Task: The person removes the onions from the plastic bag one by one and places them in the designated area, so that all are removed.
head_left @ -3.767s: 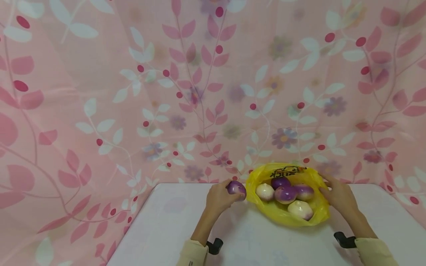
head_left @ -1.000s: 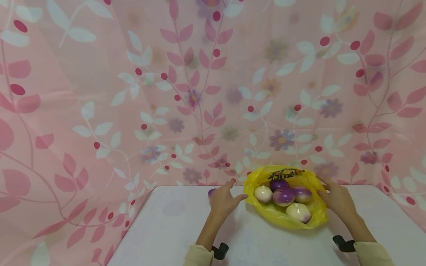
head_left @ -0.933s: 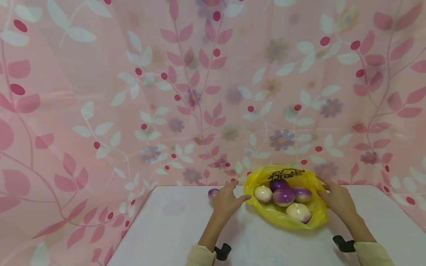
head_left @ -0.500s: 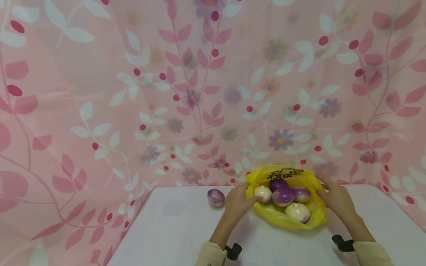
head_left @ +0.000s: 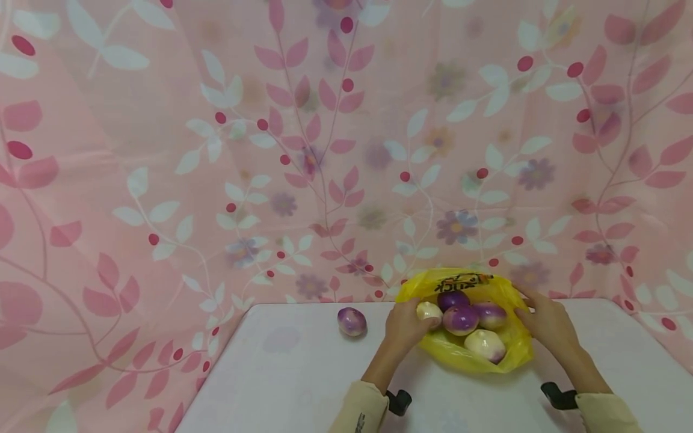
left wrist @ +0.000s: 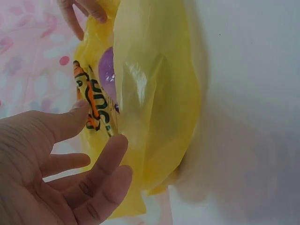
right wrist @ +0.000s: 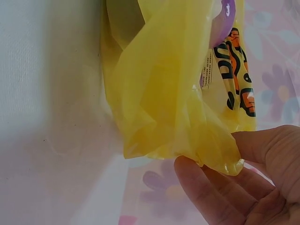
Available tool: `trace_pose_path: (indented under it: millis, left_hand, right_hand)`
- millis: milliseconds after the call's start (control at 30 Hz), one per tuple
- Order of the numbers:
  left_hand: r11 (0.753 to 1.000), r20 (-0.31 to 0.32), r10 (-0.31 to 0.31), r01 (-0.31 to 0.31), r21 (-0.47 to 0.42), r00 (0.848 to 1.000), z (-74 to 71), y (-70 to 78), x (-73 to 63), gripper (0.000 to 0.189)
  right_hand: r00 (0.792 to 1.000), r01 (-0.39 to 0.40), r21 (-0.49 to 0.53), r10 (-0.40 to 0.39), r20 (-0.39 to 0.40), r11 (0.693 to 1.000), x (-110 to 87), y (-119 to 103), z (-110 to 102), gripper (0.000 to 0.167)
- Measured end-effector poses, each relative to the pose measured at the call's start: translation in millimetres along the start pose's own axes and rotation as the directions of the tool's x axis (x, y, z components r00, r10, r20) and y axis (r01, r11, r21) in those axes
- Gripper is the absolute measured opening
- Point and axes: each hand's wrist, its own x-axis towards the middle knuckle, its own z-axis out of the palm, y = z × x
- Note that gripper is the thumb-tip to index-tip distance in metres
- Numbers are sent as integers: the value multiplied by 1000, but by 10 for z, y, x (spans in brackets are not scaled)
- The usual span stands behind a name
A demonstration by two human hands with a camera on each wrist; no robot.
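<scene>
A yellow plastic bag with dark lettering lies with its mouth toward me. Inside are several glossy, round, purple-and-white turnip-like vegetables. My left hand is at the bag's left rim, its thumb over a whitish vegetable. In the left wrist view, the left hand's fingers are spread and loosely bent beside the bag, with nothing visibly gripped. At the opposite rim my right hand pinches the bag; the right wrist view shows the plastic between thumb and fingers.
One purple vegetable lies on the white tabletop, left of the bag. Behind the table's far edge hangs a pink floral curtain. Each wrist carries a black device.
The purple vegetable held by my left hand earlier now lies on the table, left of the bag. My left hand has since moved right to the bag's rim. The right hand stays put.
</scene>
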Motion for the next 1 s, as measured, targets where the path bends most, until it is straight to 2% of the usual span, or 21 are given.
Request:
trace_pose_path:
  millis: [200, 300, 533, 600, 800, 1000]
  left_hand:
    - [997, 12, -10, 9, 71, 1000, 80, 40, 65, 45]
    - [994, 31, -34, 31, 106, 999, 91, 57, 92, 45]
    - [991, 111, -126, 121, 50, 986, 148, 83, 129, 39]
    - [989, 122, -142, 135, 65, 982, 168, 86, 141, 38]
    - [966, 96, -102, 76, 245, 990, 237, 66, 189, 43]
    - [970, 96, -126, 102, 219, 987, 303, 53, 232, 45]
  right_hand:
    - [1000, -5, -4, 5, 3, 1000, 16, -14, -19, 59]
    - [1000, 0, -6, 0, -4, 1000, 27, -14, -29, 59]
    - [1000, -7, 12, 7, 8, 1000, 9, -7, -30, 60]
    - [1000, -2, 11, 2, 7, 1000, 7, -3, -19, 59]
    - [1000, 13, 4, -13, 4, 1000, 4, 13, 9, 58]
    - [1000, 4, 2, -4, 10, 1000, 0, 14, 6, 58]
